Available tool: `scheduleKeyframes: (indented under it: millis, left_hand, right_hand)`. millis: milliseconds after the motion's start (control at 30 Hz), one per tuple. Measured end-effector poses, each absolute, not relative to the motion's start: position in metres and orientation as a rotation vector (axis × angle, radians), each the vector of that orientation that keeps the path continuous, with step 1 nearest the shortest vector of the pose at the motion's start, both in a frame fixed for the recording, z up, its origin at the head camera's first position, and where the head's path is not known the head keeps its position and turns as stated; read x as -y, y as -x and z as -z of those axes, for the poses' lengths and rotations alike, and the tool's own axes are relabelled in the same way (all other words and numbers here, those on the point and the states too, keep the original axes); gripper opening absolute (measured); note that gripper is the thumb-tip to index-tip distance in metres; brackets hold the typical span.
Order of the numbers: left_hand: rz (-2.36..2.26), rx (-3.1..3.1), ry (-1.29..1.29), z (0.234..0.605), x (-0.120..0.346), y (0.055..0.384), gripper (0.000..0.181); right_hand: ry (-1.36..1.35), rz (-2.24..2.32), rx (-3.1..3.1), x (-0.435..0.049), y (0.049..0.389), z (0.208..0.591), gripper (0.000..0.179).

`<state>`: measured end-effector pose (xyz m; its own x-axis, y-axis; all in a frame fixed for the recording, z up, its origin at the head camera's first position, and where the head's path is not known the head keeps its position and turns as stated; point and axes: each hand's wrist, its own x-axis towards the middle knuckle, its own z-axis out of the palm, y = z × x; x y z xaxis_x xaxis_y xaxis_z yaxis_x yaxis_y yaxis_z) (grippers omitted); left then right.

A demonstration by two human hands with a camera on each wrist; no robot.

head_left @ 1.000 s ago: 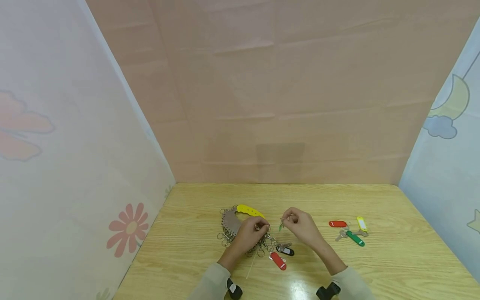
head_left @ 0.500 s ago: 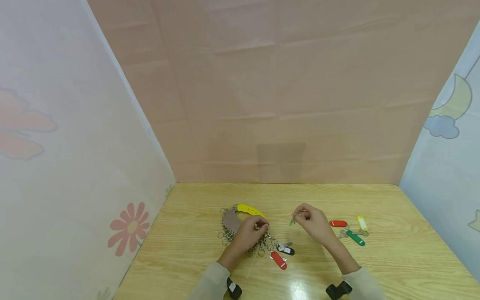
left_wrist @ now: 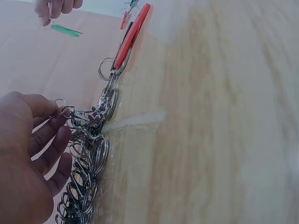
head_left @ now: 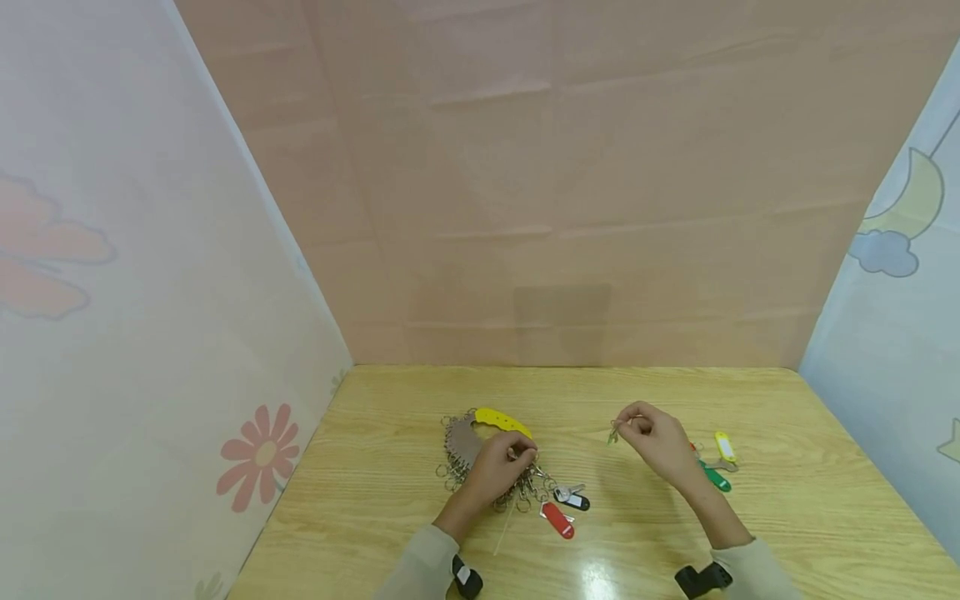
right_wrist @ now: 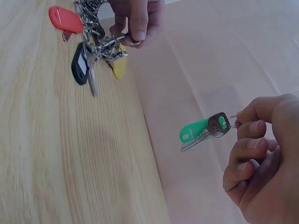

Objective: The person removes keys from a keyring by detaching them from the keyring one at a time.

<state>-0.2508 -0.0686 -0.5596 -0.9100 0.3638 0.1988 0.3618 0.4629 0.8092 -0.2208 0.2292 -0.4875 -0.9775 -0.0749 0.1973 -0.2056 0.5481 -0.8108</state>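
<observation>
In the head view a grey curved key holder [head_left: 462, 443] with a yellow grip [head_left: 504, 422] lies on the table, its edge hung with clips and split rings. My left hand [head_left: 498, 468] is over its right part, thumb and finger pinching a split ring [left_wrist: 59, 110] joined to a clip. My right hand [head_left: 660, 447], raised off the table to the right, pinches the ring of a key [right_wrist: 196, 141]. That key hangs together with a green key tag [right_wrist: 189, 131]. A red tag [head_left: 558, 520] and a black tag [head_left: 573, 500], with keys, lie at the holder's right end.
To the right, partly behind my right forearm, lie a yellow tag [head_left: 724, 447], a green tag [head_left: 716, 477] and a mostly hidden red one, with keys. A thin pale strip [head_left: 502, 533] sticks out below the holder. Walls [head_left: 570, 208] enclose the table's back and sides.
My right hand has moved right and away from the key holder, carrying the key and green tag, and now covers part of the right-hand pile. My left hand stays in place.
</observation>
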Motion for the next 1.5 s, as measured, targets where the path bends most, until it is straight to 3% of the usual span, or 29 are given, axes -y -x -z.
scheduleKeyframes:
  millis: [967,1500]
  left_hand:
    - [-1.502,-2.686,-0.676,0.561,0.070,0.252,0.011]
    - [-1.496,-2.689,-0.690,0.560,0.072,0.250,0.016]
  right_hand:
    - [-0.027,-1.278,2.664,-0.297,0.207,0.483,0.028]
    - [0.054,-1.246,2.673,-0.325,0.203,0.503,0.034]
